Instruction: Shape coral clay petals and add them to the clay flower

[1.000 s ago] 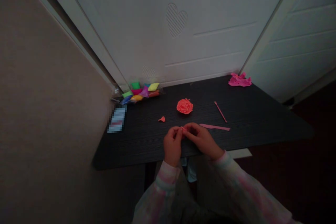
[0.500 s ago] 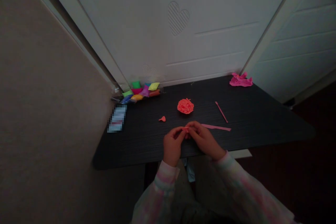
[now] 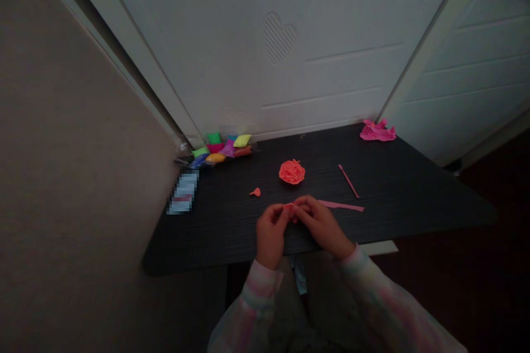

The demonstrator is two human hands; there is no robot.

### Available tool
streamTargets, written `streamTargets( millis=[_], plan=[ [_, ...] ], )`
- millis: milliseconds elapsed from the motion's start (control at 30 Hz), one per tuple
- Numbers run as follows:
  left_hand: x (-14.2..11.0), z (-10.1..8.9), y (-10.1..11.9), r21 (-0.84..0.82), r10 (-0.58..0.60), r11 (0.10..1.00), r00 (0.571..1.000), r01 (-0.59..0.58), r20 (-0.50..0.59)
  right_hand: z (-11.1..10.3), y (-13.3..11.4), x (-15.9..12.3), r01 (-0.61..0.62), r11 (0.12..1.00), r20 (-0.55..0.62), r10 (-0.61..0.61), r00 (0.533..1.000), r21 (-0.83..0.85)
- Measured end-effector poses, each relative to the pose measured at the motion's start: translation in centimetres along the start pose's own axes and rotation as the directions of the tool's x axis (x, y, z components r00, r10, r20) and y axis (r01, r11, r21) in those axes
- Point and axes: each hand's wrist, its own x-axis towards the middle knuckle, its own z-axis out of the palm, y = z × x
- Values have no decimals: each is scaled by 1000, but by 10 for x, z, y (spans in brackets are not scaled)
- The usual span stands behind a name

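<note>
Between my fingertips is a small piece of coral modelling clay, mostly covered by the fingers. My left hand pinches it from the left, while my right hand grips it from the right with thumb and fingers together. Just beyond the hands sits a round coral clay bowl shape filled with crumpled strips or bits of clay. To its left lies a small coral clay piece with a narrow tail. A flat pink modelling tool lies beside my right hand, and a thin pink stick tool rests further right.
Colourful clay packets in clear wrap lie at the back left of the dark table. In front of them is a blurred-out rectangular item. A crumpled pink wrapper-like piece sits at the back right. A white panelled door stands behind.
The fingers have shifted slightly around the clay piece, and both hands still hold it. The whole view has tilted a little, so everything on the table appears slightly lower.
</note>
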Motion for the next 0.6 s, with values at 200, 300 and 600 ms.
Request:
streamTargets(
  millis=[200, 300, 600],
  plan=[
    [0, -2, -3, -98, -21, 995, 999, 17, -40, -1, -1, 1, 12, 999, -49, -14, 999, -41],
    [1, -2, -4, -140, -23, 990, 998, 14, -65, -3, -2, 0, 26, 999, -28, -27, 999, -46],
    [2, -3, -7, -205, 3, 979, 996, -21, -87, -1, -2, -2, 46, 998, 42, -44, 998, -40]
  ],
)
